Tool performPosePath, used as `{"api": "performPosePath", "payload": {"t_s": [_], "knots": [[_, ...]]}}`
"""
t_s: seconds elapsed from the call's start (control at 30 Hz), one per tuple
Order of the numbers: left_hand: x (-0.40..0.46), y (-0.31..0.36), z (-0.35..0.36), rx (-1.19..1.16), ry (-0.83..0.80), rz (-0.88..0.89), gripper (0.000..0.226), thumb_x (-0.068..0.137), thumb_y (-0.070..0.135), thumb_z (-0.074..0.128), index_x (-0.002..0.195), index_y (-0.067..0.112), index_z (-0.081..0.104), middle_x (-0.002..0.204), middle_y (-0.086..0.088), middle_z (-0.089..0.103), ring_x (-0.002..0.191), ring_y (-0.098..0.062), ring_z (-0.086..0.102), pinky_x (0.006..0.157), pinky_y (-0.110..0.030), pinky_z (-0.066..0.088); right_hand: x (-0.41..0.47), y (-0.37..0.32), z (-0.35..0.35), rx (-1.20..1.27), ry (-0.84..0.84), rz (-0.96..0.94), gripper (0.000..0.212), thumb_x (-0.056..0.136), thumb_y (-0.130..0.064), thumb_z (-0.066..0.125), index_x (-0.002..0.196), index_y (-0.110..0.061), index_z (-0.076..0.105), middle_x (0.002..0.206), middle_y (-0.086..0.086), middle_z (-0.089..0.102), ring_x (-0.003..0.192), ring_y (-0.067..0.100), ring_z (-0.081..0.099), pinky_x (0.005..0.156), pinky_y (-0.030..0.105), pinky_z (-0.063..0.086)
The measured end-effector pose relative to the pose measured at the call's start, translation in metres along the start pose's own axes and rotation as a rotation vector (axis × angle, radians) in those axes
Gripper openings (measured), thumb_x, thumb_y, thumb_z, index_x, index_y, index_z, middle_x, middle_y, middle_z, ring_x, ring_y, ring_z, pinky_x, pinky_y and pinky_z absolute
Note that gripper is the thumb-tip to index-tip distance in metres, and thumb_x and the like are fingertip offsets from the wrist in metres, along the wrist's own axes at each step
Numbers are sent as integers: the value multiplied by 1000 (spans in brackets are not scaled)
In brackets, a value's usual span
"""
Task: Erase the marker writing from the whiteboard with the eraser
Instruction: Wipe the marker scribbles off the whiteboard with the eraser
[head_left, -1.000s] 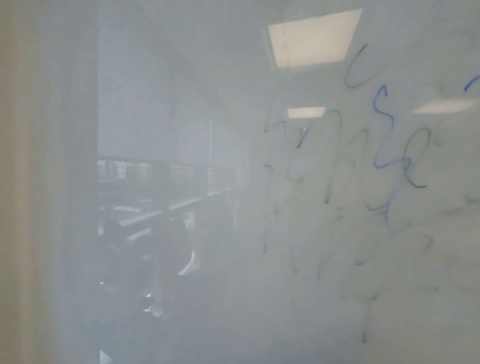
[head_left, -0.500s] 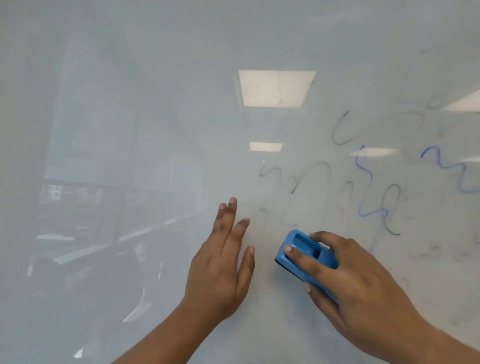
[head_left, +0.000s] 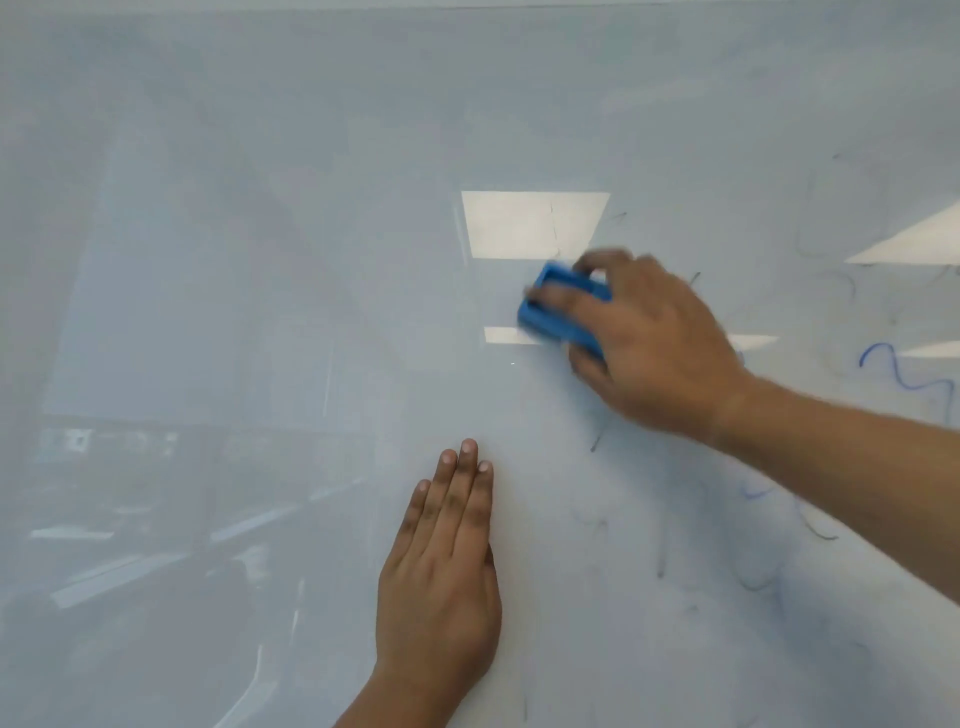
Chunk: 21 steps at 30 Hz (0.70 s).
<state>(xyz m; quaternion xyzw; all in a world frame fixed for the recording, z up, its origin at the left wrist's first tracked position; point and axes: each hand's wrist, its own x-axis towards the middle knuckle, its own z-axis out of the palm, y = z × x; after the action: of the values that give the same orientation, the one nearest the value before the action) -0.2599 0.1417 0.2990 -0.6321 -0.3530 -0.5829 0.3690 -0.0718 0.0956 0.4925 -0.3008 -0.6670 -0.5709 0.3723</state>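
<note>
A glossy whiteboard (head_left: 218, 270) fills the whole view, and ceiling light panels (head_left: 535, 224) are seen mirrored in its surface. A blue eraser (head_left: 558, 312) is held against the board right of centre, just below the largest mirrored panel and overlapping a smaller mirrored strip. It is grasped by the right hand (head_left: 649, 343), whose fingers (head_left: 558, 297) are laid across its upper face while the thumb is tucked under its near edge; the hand and eraser are slightly blurred. The right forearm is stretched in from the lower right edge.

The left hand (head_left: 441, 582) is laid flat and released on the board near the bottom centre, fingers together and pointed upward, with nothing held. It is well apart from the eraser, below and to its left.

Marker writing remains on the right part of the board: a clear blue squiggle (head_left: 906, 371) near the right edge, and faint grey strokes (head_left: 661, 558) and smudges below and right of the right arm. The left half of the board is seen free of strokes.
</note>
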Motion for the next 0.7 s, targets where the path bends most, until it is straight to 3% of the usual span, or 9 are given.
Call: {"api": "performPosePath", "payload": {"t_s": [0.07,0.27,0.37,0.43,0.5,0.6,0.7], "knots": [[-1,0,0,-6,23,-8,60,87,4,34,146,2,47,157,-10,41,148,-22,33,118,-38,29,13,-1,3,-17,6,64,56,86,-29,56,141,-23,47,131,14,49,97,36,51,78,44,46],[-1,-1,1,23,100,-80,55,89,4,36,142,0,51,153,-14,46,145,-22,35,116,-40,32,-73,-43,2,104,-223,-348,49,84,-39,55,132,-30,53,122,6,54,90,24,51,73,36,46],[3,2,3,64,121,-79,54,88,3,35,137,-1,56,148,-15,50,141,-23,38,116,-36,29,-59,-29,3,50,-212,-455,46,88,-41,53,132,-33,53,121,3,55,89,23,50,73,35,41],[5,1,6,99,129,-77,54,85,2,35,132,-2,60,144,-17,54,139,-24,40,114,-34,28,-21,-8,3,26,-103,-362,45,89,-39,52,134,-32,55,123,3,56,91,25,52,75,37,43],[6,-1,10,141,124,-64,54,80,1,36,126,-4,64,140,-17,56,141,-24,37,114,-32,25,28,24,1,-1,36,-147,46,92,-36,56,137,-33,53,127,2,54,100,29,52,84,40,43],[10,-8,11,185,116,-12,58,77,4,37,127,0,64,136,-17,56,150,-14,19,112,-30,23,84,54,2,27,101,160,49,94,-36,59,141,-38,49,134,-3,48,118,31,41,100,41,34],[12,-13,14,179,133,20,56,75,6,35,130,4,47,135,-16,55,155,-6,1,111,-30,22,86,46,6,80,107,191,49,93,-37,61,141,-37,50,129,-1,47,114,29,43,99,39,34]]}}
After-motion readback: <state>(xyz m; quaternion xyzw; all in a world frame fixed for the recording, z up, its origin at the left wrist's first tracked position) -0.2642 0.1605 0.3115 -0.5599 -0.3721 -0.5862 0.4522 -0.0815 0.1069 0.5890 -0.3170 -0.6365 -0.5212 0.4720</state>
